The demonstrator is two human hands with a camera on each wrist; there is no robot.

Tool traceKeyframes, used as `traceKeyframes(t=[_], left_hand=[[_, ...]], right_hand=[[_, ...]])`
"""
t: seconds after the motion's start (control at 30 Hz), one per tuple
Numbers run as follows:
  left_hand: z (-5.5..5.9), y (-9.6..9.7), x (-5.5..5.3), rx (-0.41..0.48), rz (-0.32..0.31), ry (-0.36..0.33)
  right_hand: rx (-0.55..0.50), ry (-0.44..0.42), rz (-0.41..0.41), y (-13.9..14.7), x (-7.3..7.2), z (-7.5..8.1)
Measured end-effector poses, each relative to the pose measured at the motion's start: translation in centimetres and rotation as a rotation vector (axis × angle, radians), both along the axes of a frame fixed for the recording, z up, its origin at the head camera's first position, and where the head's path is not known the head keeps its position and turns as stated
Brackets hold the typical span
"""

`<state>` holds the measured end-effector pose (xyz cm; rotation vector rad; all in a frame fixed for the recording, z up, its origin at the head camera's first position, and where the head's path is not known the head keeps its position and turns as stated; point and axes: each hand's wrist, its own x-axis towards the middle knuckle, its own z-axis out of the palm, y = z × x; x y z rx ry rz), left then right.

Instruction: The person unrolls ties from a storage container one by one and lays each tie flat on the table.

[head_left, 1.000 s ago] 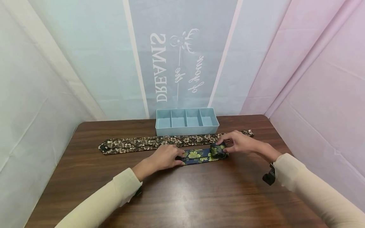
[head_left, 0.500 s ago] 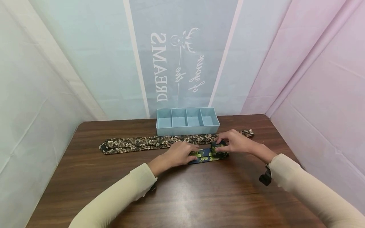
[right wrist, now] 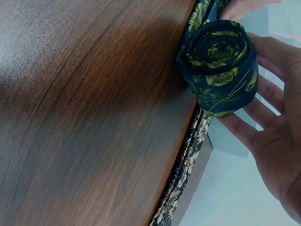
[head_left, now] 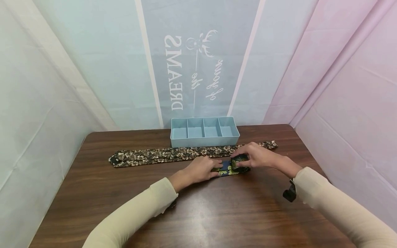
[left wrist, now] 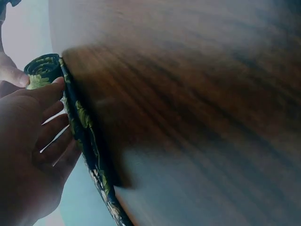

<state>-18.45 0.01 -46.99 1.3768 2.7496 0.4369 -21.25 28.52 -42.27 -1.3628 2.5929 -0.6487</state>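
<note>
A navy necktie (head_left: pixel 227 167) with yellow-green flowers lies on the table, its right end wound into a roll (right wrist: pixel 223 89). My right hand (head_left: pixel 258 155) grips the roll, thumb on one side and fingers on the other. The spiral of its layers shows in the right wrist view. To the left of the roll, my left hand (head_left: pixel 200 168) rests on the unrolled part, fingers nearly straight; in the left wrist view one fingertip is right beside the roll. This hand covers the left part of the strip. Just behind lies a black necktie (head_left: pixel 149 156) with cream flowers, stretched lengthwise.
A light blue box (head_left: pixel 204 142) with several compartments stands at the table's back edge, behind the black necktie. The brown wooden table (head_left: pixel 198 210) extends in front of both hands. Fabric backdrops (head_left: pixel 118 69) enclose the back and sides.
My left hand has slid right along the navy necktie toward the roll, and less of the flat strip shows between the hands. My right hand stays at the roll with little shift.
</note>
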Motion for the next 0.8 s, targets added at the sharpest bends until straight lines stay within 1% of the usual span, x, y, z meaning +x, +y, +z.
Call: traceKeyframes(t=[0.13,0.23,0.37,0.53,0.67,0.8], left_hand=[[-0.3,0.0,0.1,-0.028,-0.012,0.032],[-0.4,0.0,0.1,-0.037,-0.008,0.044],[-0.5,-0.1,0.1,-0.041,0.007,0.036],[-0.6,-0.1,0.0,-0.015,0.027,-0.012],[-0.7,-0.2,0.0,-0.006,0.032,-0.026],[-0.7,-0.5,0.0,-0.005,0.035,-0.021]], right_hand=[[-0.001,0.032,0.056,0.2,0.0,0.0],[0.009,0.036,0.061,0.4,0.0,0.0],[0.012,0.024,0.023,0.7,0.1,-0.1],[0.013,0.026,-0.044,0.8,0.2,-0.5],[0.022,0.039,-0.064,0.8,0.2,-0.6],[0.042,0.031,-0.07,1.0,0.2,-0.6]])
